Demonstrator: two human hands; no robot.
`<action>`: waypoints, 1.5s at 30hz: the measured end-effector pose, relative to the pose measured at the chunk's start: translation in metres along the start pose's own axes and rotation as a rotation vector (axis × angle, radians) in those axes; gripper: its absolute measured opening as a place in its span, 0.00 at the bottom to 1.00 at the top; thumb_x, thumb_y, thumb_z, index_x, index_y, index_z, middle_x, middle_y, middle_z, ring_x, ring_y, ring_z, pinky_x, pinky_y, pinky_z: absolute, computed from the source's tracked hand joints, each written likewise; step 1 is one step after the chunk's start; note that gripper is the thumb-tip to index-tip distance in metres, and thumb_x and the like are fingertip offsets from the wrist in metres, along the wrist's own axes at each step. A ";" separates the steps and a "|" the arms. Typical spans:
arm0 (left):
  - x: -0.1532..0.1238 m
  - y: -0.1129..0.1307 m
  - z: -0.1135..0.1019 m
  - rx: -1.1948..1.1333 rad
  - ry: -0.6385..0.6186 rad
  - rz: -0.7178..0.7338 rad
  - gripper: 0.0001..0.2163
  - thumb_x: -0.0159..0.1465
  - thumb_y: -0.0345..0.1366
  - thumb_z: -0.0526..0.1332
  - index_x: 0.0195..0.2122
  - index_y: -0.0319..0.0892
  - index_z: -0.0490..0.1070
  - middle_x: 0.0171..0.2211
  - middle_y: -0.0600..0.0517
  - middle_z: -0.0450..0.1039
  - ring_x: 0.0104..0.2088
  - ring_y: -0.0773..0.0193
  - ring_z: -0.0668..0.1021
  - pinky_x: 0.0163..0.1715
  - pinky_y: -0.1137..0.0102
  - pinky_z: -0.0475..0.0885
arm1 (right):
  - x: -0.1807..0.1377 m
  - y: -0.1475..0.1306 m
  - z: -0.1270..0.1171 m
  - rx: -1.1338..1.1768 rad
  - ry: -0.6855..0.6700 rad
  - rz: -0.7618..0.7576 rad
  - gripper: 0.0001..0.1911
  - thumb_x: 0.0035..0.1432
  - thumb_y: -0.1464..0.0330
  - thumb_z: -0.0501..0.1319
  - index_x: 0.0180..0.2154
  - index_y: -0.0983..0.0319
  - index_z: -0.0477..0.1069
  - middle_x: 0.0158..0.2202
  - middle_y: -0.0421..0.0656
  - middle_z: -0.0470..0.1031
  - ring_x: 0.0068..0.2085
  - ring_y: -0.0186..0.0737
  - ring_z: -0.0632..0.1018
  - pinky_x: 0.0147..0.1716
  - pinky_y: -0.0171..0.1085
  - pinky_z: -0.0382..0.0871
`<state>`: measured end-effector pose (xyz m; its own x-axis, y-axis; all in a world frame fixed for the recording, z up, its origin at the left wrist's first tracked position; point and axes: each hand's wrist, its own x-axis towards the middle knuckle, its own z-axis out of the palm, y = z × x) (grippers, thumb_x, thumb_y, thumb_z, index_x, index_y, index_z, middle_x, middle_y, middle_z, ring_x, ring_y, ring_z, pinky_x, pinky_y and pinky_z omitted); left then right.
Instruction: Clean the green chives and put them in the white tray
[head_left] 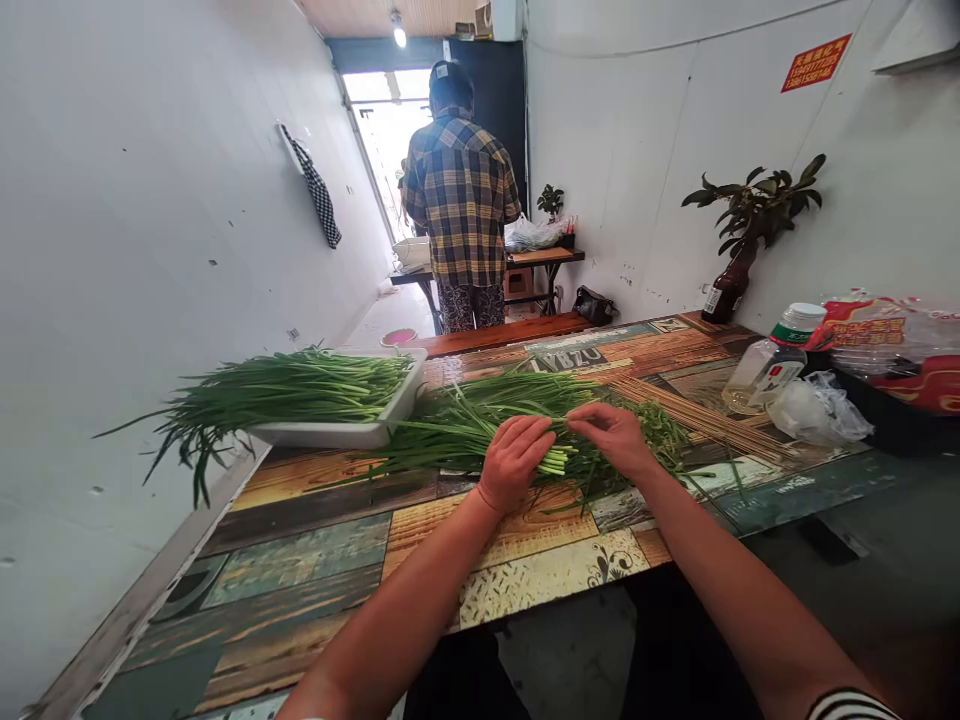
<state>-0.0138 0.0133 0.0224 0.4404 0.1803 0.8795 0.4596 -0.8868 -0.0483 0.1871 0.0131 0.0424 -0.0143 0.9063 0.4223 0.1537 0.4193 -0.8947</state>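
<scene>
My left hand is wrapped round a bunch of garlic chives, whose pale stem ends poke out on its right side. Thumb and fingertips of my right hand pinch at the stem ends just right of the left hand; the exact strand between them is too small to make out. More loose chives lie on the table behind both hands. A heap of trimmed leaf scraps spreads beside and under my right hand. To the left, a white tray holds a thick pile of chives with leaves drooping over its edge.
Wooden skewers lie right of the scraps. Beyond them stand a plastic bottle, a crumpled clear bag and red packaging. A brown bottle with leafy stems is at the table's far right. A person in a plaid shirt stands beyond.
</scene>
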 end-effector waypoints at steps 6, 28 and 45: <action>-0.002 0.001 0.002 0.019 -0.058 -0.079 0.19 0.64 0.26 0.48 0.55 0.41 0.64 0.51 0.44 0.72 0.54 0.60 0.70 0.53 0.60 0.65 | -0.003 -0.011 0.002 -0.061 -0.105 -0.003 0.15 0.49 0.55 0.65 0.31 0.61 0.77 0.30 0.42 0.78 0.32 0.38 0.76 0.34 0.37 0.71; -0.005 0.002 0.001 0.153 -0.192 -0.241 0.22 0.56 0.23 0.52 0.52 0.41 0.66 0.41 0.46 0.74 0.40 0.58 0.74 0.40 0.64 0.70 | 0.079 0.007 -0.050 -1.193 -0.129 0.151 0.14 0.60 0.68 0.52 0.38 0.61 0.77 0.37 0.46 0.79 0.39 0.42 0.77 0.35 0.34 0.66; -0.002 0.001 0.005 0.156 -0.144 -0.245 0.18 0.59 0.24 0.53 0.50 0.40 0.67 0.32 0.49 0.73 0.32 0.61 0.73 0.34 0.67 0.68 | 0.078 0.049 -0.055 -1.232 -0.311 0.151 0.14 0.53 0.74 0.58 0.41 0.61 0.77 0.42 0.49 0.77 0.45 0.46 0.75 0.41 0.36 0.65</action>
<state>-0.0107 0.0145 0.0186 0.4015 0.4481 0.7988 0.6732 -0.7357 0.0743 0.2479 0.1016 0.0392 -0.1203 0.9845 0.1276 0.9813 0.1374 -0.1351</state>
